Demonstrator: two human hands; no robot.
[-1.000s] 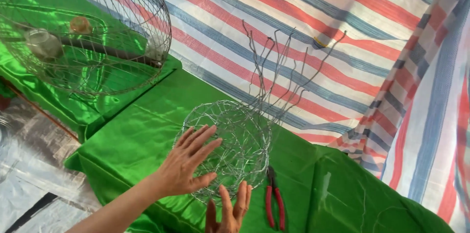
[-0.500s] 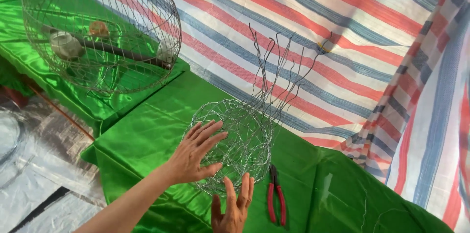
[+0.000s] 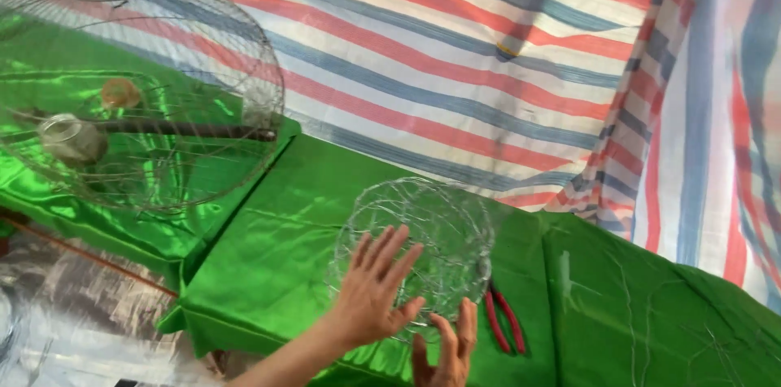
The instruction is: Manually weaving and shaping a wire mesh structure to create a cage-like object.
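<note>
Wire ball (image 3: 423, 244): rounded, mesh closed, mid-bench (image 3: 268, 257). Left hand (image 3: 370, 293) and right hand (image 3: 447, 350), fingers spread, press its near side. Red pliers (image 3: 504, 322) idle at right.

Tall loose wire ends, seen rising above the small wire ball (image 3: 415, 253) a second earlier, no longer visible. Left hand (image 3: 373, 293) kept spread against the ball's near side; right hand (image 3: 446, 350) raised slightly beneath it. Large wire cage (image 3: 138, 86) shifted leftward and higher in the head view.
</note>
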